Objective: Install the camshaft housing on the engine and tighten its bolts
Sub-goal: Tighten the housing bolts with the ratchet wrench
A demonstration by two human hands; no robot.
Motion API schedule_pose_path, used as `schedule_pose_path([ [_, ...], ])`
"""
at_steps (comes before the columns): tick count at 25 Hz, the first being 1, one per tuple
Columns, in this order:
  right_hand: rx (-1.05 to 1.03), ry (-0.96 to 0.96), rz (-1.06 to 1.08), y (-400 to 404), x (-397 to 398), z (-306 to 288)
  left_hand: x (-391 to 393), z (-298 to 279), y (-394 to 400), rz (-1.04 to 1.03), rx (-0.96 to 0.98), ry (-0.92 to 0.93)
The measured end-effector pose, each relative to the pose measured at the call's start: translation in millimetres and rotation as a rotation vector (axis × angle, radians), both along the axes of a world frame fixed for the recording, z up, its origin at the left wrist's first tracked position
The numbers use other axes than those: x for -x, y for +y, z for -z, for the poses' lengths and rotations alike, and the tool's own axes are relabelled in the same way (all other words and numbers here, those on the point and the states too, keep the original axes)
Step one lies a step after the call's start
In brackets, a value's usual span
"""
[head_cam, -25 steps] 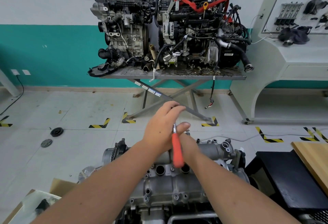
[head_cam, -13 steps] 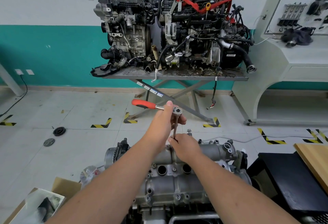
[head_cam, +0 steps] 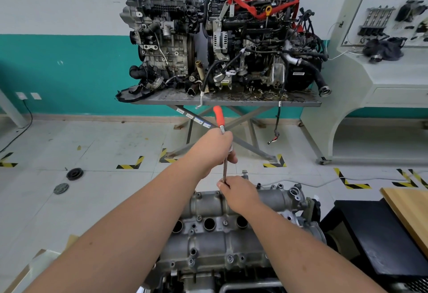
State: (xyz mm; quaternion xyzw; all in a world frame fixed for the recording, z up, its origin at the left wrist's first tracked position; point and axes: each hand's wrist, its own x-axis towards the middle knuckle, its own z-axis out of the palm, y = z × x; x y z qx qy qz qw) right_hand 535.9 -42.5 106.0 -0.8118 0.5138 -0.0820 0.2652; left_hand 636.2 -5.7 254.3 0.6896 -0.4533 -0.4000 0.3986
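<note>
The grey aluminium camshaft housing lies on the engine in front of me, with several round plug wells and small bolts along its edges. A ratchet wrench with an orange handle stands on a thin extension bar at the housing's far edge. My left hand grips the ratchet at its head, the handle pointing up and away. Around the bottom of the extension bar, my right hand holds it where it meets the housing. One bolt sticks up just right of the bar.
Two dismantled engines sit on a metal table straight ahead. A white training console stands at right. A black cart with a wooden board is near right. Round caps lie on the floor; a cardboard box sits at lower left.
The ratchet handle has swung round: from pointing toward me, then to the left, to now pointing away. My left hand followed it; my right hand stayed low on the bar.
</note>
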Motion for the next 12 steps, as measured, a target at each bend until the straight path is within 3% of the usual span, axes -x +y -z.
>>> schedule_pose_path([
  [8,-0.004,0.009,0.003,1.9,0.2,-2.9,5.8,-4.0,-10.3,0.346,0.058,-1.030],
  [10,-0.001,0.025,-0.006,3.1,0.4,-4.9,6.2,5.5,-7.4,0.348,0.129,-1.191],
  [12,-0.004,0.034,-0.008,2.9,-0.4,-5.9,6.9,9.7,-7.0,0.342,0.192,-1.222],
])
